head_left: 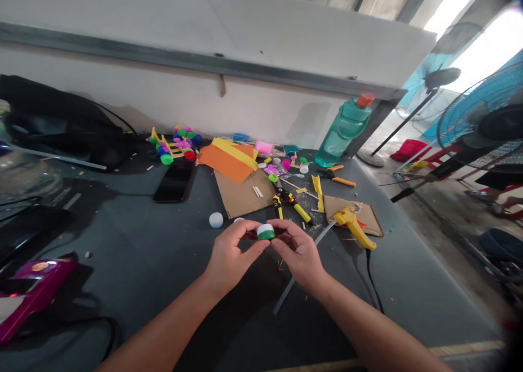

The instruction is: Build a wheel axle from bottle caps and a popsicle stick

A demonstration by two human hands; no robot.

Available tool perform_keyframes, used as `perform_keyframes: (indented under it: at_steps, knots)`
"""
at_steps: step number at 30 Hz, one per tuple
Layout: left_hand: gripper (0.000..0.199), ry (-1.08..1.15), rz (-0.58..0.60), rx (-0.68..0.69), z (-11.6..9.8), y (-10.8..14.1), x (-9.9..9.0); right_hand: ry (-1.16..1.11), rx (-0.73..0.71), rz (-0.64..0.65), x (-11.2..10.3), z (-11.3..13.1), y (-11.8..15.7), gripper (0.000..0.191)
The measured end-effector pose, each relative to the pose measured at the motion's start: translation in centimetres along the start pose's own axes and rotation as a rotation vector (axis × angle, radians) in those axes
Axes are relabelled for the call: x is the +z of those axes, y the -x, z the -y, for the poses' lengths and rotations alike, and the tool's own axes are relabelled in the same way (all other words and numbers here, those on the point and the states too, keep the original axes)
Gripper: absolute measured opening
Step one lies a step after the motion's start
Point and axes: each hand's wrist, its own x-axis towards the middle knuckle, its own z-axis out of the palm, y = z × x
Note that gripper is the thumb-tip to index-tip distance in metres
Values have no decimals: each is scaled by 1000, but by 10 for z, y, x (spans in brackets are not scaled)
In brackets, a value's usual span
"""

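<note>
Between my two hands, above the dark tabletop, is a pair of bottle caps (266, 232), a white one against a green one. My left hand (233, 248) pinches them from the left with thumb and fingers. From the other side, my right hand (300, 255) grips them the same way. A loose white bottle cap (216, 220) lies left of my hands, and another pale cap is partly hidden behind my left fingers. Just beyond my hands are yellow-and-black pliers (291, 203). A yellow glue gun (354, 226) rests on cardboard to the right, with a translucent glue stick (286, 297) reaching toward the front.
Cardboard (232, 193) with orange paper (229, 162) lies behind. Further back are a black phone (175, 182), colourful small toy-like models (174, 147), orange-handled pliers (343, 181) and a green water bottle (342, 135). A magenta device (38, 285) is at left. A fan (490, 124) stands right.
</note>
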Motion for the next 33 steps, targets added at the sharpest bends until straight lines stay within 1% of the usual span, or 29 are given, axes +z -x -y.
perform_keyframes:
  at_steps: [3, 10, 13, 14, 16, 19, 21, 23, 26, 28, 33]
  knots:
    - [15, -38, -3, 13, -1, 0, -1, 3, -10, 22, -1, 0, -1, 26]
    - [15, -89, -16, 55, -5, 0, -2, 119, -131, 28, -3, 3, 2, 19]
    - [15, -44, -18, 16, -5, 0, -1, 127, -147, 30, -2, 5, 2, 18]
    - [15, -2, -15, -25, -4, -1, 0, 118, -130, 29, -2, 5, 2, 19]
    - [14, 150, 0, -162, -3, -3, 2, 75, -68, 30, -2, 3, 1, 20]
    - [17, 554, 55, -416, -3, -7, 5, -18, 17, 55, -1, 0, -1, 26]
    - [20, 804, 75, -542, -2, -10, 5, -40, 14, 63, 0, -2, -1, 32]
    - [20, 950, 51, -633, -2, -12, 4, -25, -30, 55, 0, -2, -2, 39]
    - [19, 1026, 3, -751, 0, -13, 3, 22, -87, 47, 1, -3, -2, 46]
    - [20, 1038, -4, -802, 1, -13, 2, 67, -97, 48, 1, -4, -2, 48]
    - [20, 1047, 10, -850, 3, -13, 3, 155, -123, 24, 1, -8, -2, 48]
